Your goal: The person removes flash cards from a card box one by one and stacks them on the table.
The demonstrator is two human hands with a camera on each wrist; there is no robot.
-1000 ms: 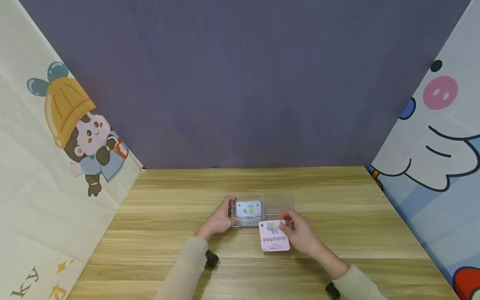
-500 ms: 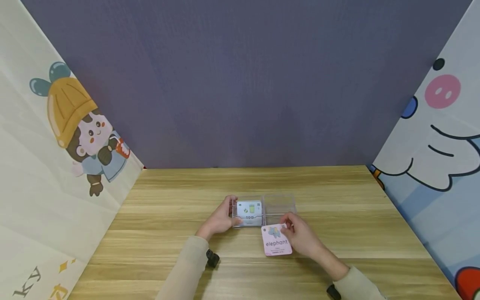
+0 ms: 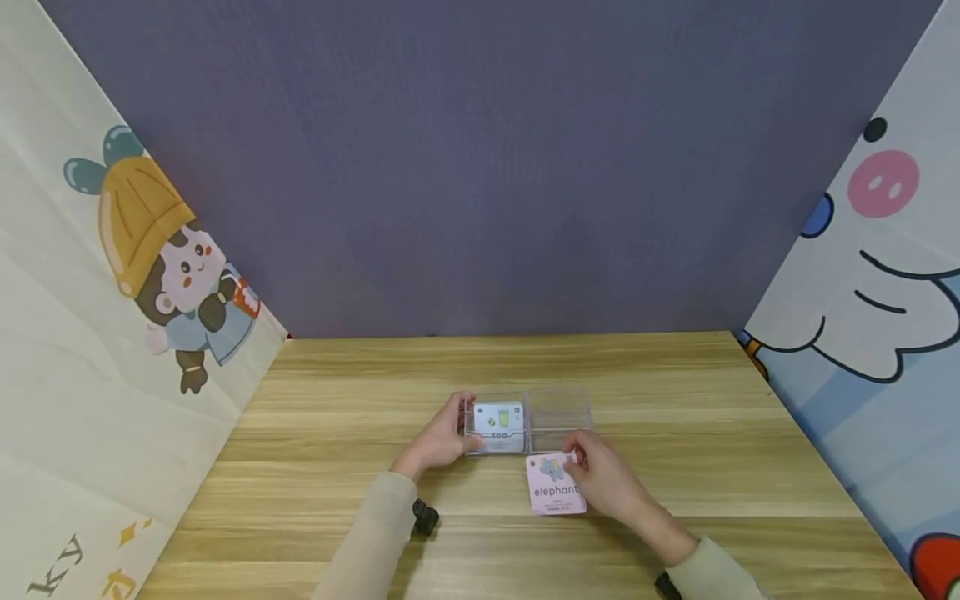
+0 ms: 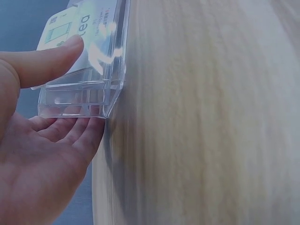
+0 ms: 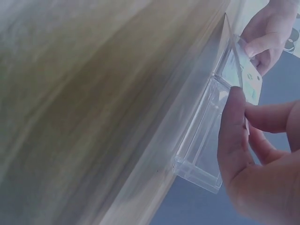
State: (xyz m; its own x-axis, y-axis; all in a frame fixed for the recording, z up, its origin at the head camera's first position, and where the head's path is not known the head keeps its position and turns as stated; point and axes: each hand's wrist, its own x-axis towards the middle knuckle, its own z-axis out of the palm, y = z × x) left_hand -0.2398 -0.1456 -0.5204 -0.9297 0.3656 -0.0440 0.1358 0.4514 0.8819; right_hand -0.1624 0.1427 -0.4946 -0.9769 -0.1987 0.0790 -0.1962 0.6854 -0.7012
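Note:
A clear plastic box point(image 3: 560, 408) with two compartments lies on the table. White cards, the top one a "tea" card point(image 3: 498, 415), fill its left compartment; no cards show in the right one. My left hand point(image 3: 438, 437) grips the box's left end, its thumb over the tea card and its other fingers along the box's end wall point(image 4: 70, 101). Just in front of the right compartment, my right hand point(image 3: 611, 479) pinches a pink "elephant" flash card point(image 3: 557, 492) by its upper right corner. In the right wrist view that card point(image 5: 236, 54) appears edge-on between thumb and fingers.
The wood-grain table point(image 3: 337, 500) runs back to a dark grey-blue panel point(image 3: 487, 167). Cartoon-printed sheets hang on both sides, one point(image 3: 60, 333) at the left and one point(image 3: 922, 350) at the right. A small black device point(image 3: 425, 517) sits at the left wrist.
My right hand has drawn the elephant card slightly toward me and to the right, away from the box. The left hand and the box have stayed nearly still.

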